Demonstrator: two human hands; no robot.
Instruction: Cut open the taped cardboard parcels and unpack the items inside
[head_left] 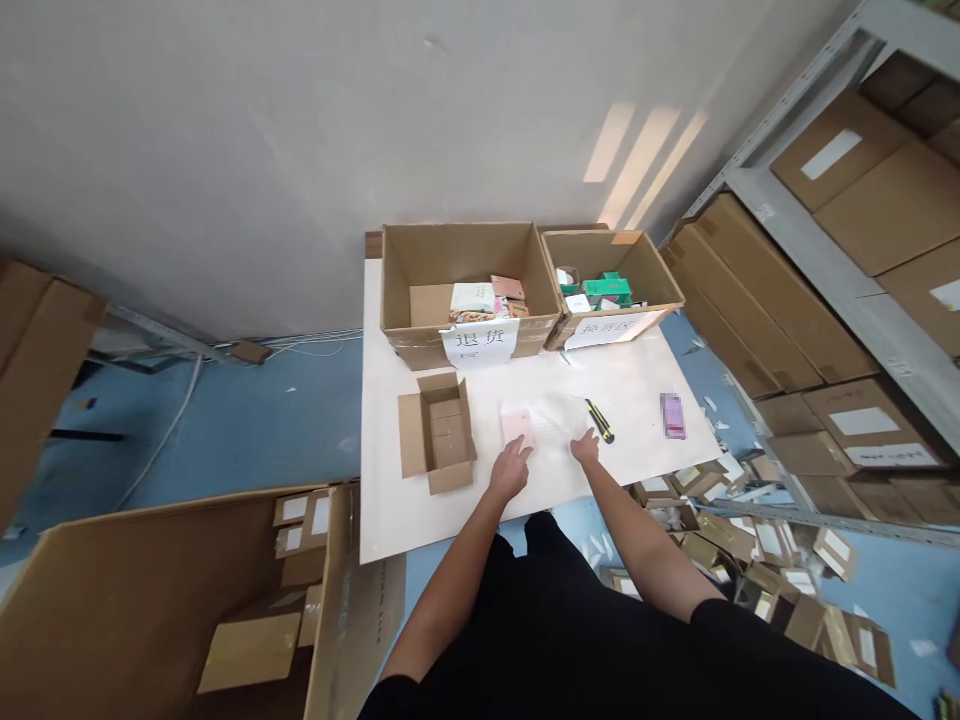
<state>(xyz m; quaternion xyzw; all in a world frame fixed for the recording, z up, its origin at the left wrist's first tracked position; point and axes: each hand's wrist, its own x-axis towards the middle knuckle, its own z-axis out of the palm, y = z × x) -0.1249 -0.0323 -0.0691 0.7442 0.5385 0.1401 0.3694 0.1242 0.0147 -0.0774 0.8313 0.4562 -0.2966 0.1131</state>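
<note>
A flat pink packet [516, 424] lies on the white table beside the open carton. Clear plastic wrap [556, 412] spreads from it to the right; whether the packet is inside the wrap I cannot tell. My left hand [511, 470] rests its fingertips on the packet's near edge, thumb apart from the fingers. At the wrap's right end, my right hand [585, 447] has its fingers pinched on the plastic. Just beyond those fingers is a yellow and black utility knife [600, 421]. Left of my hands stands a small open carton [437, 476], flaps spread.
Two labelled cardboard boxes, a large one [412, 345] and a smaller one [669, 292], hold goods at the table's back. A purple item [673, 416] lies on the right. Shelving [810, 240] flanks that side, above scattered cartons [750, 560]. A big carton [112, 600] stands lower left.
</note>
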